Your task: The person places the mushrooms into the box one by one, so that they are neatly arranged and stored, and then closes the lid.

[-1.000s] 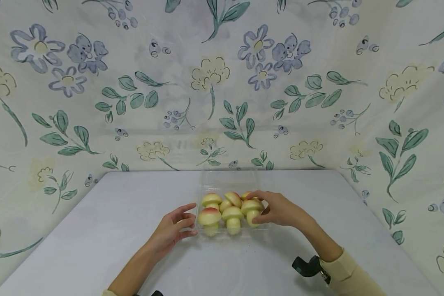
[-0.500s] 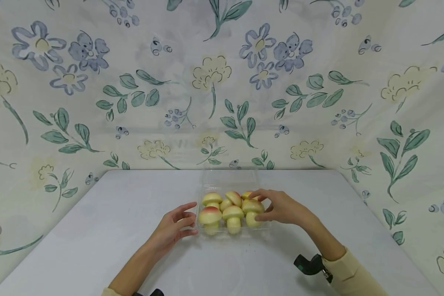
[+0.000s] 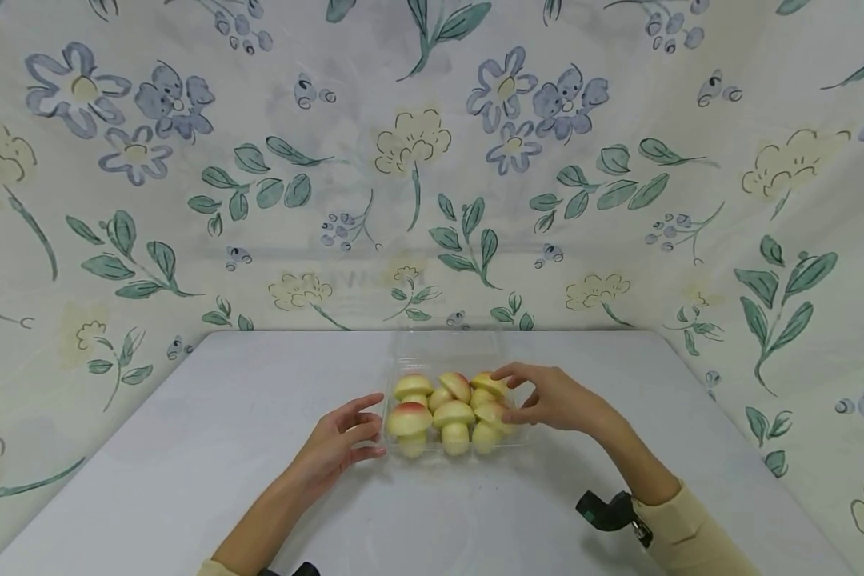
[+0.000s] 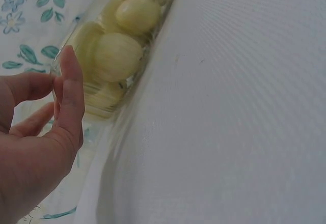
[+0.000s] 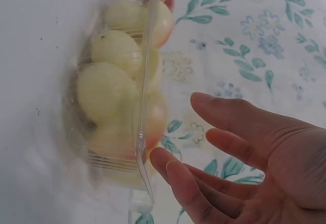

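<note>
A clear plastic clamshell box (image 3: 396, 453) holds several mushroom-shaped pieces, pale yellow with reddish tints on their caps. My left hand (image 3: 326, 450) is at the box's left end, its fingers loosely bent at the wall; whether they press it cannot be told. My right hand (image 3: 562, 398) hovers over the right end, thumb and fingers apart with nothing between them. Below it, the front right mushroom-shaped piece (image 3: 486, 437) leans in the box. In the right wrist view, the fingertips (image 5: 159, 159) are close to the box rim (image 5: 144, 81).
The box's transparent lid (image 3: 446, 346) stands open at the back. A white table (image 3: 432, 520) lies under everything, and a floral cloth (image 3: 410, 200) hangs behind it. A black wrist camera (image 3: 608, 512) sits at the right sleeve (image 3: 680, 524).
My right hand has let go of the front right mushroom-shaped piece and drawn slightly up and right. That piece has settled and tilted in the box. My left hand stays put.
</note>
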The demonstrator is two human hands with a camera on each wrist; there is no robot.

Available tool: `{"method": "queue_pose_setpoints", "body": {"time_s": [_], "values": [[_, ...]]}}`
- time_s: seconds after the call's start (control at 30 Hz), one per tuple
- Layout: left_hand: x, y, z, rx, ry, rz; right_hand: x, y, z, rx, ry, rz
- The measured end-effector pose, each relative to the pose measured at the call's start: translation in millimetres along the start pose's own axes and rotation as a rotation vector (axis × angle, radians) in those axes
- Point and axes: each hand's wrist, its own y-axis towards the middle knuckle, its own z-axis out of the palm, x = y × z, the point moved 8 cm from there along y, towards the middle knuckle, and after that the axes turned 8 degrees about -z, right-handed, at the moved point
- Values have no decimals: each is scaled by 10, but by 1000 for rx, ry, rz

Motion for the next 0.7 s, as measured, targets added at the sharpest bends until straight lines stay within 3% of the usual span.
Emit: {"method": "queue_pose_setpoints", "body": {"time_s": [0.7], "values": [[-16, -19, 15, -1, -3, -1, 9, -23, -47, 6, 2, -32]]}}
